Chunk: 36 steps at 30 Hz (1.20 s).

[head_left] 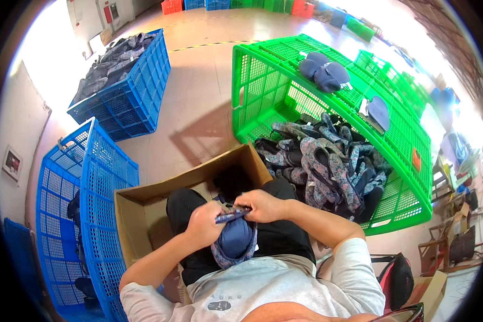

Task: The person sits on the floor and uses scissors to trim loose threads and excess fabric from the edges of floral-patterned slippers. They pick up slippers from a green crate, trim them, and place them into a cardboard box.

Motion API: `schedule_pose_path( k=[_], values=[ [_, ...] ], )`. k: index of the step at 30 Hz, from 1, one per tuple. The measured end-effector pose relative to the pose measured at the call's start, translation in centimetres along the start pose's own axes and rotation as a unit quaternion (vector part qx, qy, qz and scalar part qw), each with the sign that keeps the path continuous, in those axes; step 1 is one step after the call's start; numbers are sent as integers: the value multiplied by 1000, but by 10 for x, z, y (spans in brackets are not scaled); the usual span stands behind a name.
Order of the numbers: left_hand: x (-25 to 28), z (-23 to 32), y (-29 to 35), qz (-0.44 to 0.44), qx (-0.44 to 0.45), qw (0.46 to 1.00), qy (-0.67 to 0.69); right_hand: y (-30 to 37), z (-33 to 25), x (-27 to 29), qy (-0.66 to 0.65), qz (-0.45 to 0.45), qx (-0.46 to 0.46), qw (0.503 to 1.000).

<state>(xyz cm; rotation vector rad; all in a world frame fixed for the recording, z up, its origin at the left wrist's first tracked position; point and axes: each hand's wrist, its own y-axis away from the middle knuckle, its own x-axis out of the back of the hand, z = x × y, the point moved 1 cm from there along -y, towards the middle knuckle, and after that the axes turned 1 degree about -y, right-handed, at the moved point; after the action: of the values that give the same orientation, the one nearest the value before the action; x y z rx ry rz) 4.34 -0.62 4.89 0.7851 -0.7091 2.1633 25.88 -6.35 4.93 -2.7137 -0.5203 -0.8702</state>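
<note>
Over my lap, my left hand (203,224) and my right hand (262,206) are both closed on a cloth shoe upper (236,239) with navy fabric inside and a floral rim. My hands pinch its far edge from either side, while the rounded end hangs toward my belly. A small white tag shows at its right side. To the right, a heap of similar floral shoe uppers (327,172) lies in a green plastic crate (263,48) tipped on its side, opening toward me.
An open cardboard box (131,225) stands around my knees. At left are a blue crate (110,214) with dark pieces inside and another blue crate (139,102) heaped with grey cloth pieces. Navy rounded pieces (327,75) lie on top of the green crate.
</note>
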Motion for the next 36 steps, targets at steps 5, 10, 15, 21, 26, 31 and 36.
schedule_pose_path(
  k=[5,10,15,21,26,31,36],
  values=[
    [-13,2,37,-153,312,893,285,16,4,-24,-267,-111,-87,953],
    [-19,13,53,-77,383,663,638,26,18,-37,-480,-139,-167,850],
    [-30,14,52,-53,319,557,765,21,21,-62,-534,-8,-135,835],
    [-49,-4,53,19,358,534,766,9,45,-94,-568,91,-130,808],
    [-13,-47,38,152,147,472,856,25,54,-109,-496,157,-271,810],
    [5,-89,47,177,34,413,893,32,60,-127,-594,177,-288,730],
    [8,-92,57,244,119,441,856,22,60,-118,-617,215,-229,721]
  ],
)
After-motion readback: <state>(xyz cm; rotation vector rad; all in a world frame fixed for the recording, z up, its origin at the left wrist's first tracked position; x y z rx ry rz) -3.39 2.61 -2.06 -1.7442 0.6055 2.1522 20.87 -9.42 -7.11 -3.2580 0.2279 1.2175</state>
